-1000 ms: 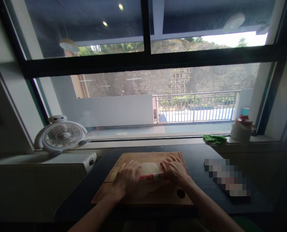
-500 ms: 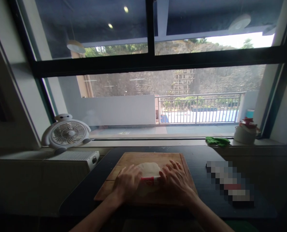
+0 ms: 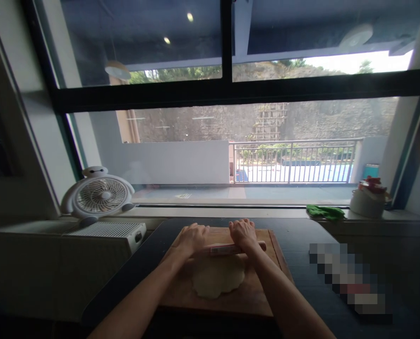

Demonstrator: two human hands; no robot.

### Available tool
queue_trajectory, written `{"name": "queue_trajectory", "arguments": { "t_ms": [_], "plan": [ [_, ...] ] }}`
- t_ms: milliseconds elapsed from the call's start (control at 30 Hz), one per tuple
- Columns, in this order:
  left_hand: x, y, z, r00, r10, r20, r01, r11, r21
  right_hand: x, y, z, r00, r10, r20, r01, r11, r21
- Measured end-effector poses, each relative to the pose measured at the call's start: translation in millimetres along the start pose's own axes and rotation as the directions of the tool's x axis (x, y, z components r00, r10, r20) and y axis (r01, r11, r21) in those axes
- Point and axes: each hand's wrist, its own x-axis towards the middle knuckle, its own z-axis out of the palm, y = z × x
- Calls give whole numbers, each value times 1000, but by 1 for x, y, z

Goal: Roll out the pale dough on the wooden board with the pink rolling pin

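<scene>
A rolling pin (image 3: pixel 224 250) with a printed band in its middle lies across the far part of a wooden board (image 3: pixel 238 301). My left hand (image 3: pixel 195 235) rests over the pin's left end, which it hides. My right hand (image 3: pixel 243 230) is over the right part, and the pin's bare tip sticks out past the wrist. Both hands reach beyond the pin with loosely bent fingers, the heels and wrists above it, not wrapped round it. A flat, uneven sheet of pale dough (image 3: pixel 217 278) lies on the board, on the near side of the pin, between my forearms.
The board lies on a dark table (image 3: pixel 132 278) below a large window. A white fan (image 3: pixel 104 195) stands at the left above a white slatted unit (image 3: pixel 107 230). On the right of the sill are a green cloth (image 3: pixel 326 212) and a pale pot (image 3: pixel 367 202); a blurred-out object (image 3: pixel 349 280) lies on the table.
Both hands have moved forward to the board's far side, and the rolling pin has rolled away from me across the dough. More of the dough now shows on the near side. The view has shifted slightly.
</scene>
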Motion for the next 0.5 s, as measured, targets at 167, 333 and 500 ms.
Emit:
{"name": "queue_trajectory", "arguments": {
  "t_ms": [167, 333, 500],
  "plan": [
    [-10, -1, 5, 999, 22, 38, -22, 1000, 18, -11, 1, -1, 1000, -25, 13, 25, 1000, -10],
    [-71, 11, 2, 993, 99, -66, -101, 994, -31, -78, -5, -8, 993, -107, -56, 106, 994, -19],
    [-110, 24, 4, 983, 85, -161, -88, 996, -9, -121, -8, -10, 970, -172, -172, 167, 985, -40]
  ]
}}
